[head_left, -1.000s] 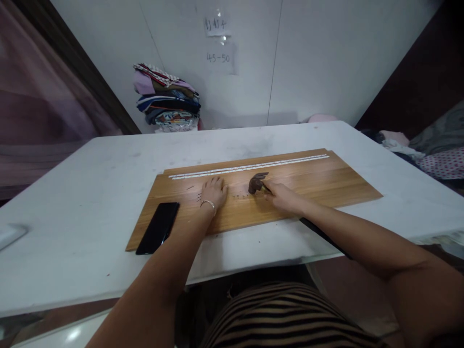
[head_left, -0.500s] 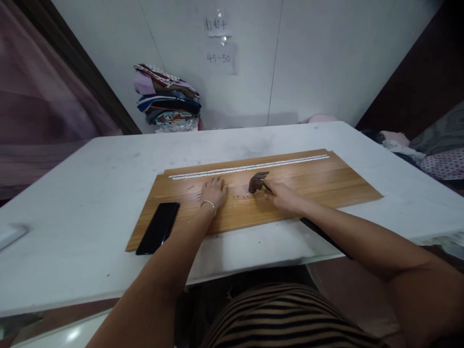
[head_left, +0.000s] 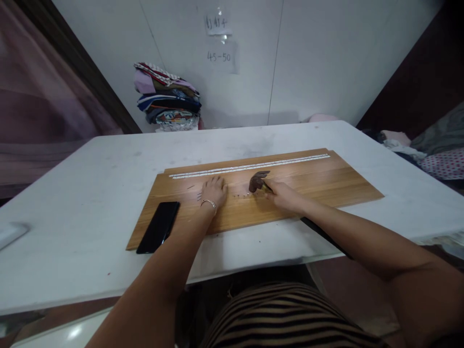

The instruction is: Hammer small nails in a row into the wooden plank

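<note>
From my remote seat I place everything by the wooden board [head_left: 308, 183], flat on the white table [head_left: 90, 208]. The left hand [head_left: 214, 192] rests palm down left of the board's middle, fingers extended and clasping nothing — I judge it is there to steady the board. The right hand [head_left: 284, 195] is wrapped around the handle of the hammer [head_left: 256, 182], whose head is over the board's middle, just beside a short row of nails [head_left: 238, 195]; I cannot tell whether it touches one. Gripping close behind the head probably favours control over swing. Loose nails [head_left: 199, 196] lie on the board's left part, likely for easy reach. The phone [head_left: 158, 227] sits at the board's left end — perhaps to spare it stray blows.
</note>
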The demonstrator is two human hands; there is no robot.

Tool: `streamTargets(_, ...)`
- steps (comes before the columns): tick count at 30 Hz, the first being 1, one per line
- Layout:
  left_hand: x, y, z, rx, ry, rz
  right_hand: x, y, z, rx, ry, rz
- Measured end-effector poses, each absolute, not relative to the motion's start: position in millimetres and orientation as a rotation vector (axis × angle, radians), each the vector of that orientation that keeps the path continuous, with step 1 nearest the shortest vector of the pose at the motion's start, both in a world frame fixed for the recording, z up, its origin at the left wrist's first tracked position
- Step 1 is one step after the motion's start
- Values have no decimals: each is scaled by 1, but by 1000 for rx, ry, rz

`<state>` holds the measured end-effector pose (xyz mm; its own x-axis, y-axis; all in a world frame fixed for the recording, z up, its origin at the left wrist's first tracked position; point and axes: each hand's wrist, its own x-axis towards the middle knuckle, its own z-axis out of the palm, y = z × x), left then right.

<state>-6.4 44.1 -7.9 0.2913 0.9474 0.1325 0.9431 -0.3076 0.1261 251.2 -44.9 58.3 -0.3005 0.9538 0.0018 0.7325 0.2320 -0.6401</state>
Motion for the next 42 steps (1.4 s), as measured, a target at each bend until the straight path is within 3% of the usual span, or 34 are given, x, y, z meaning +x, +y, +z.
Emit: streamTargets(42,-5,41,-4,2475,1844,278,252,-46,56,-1548,-2097,810)
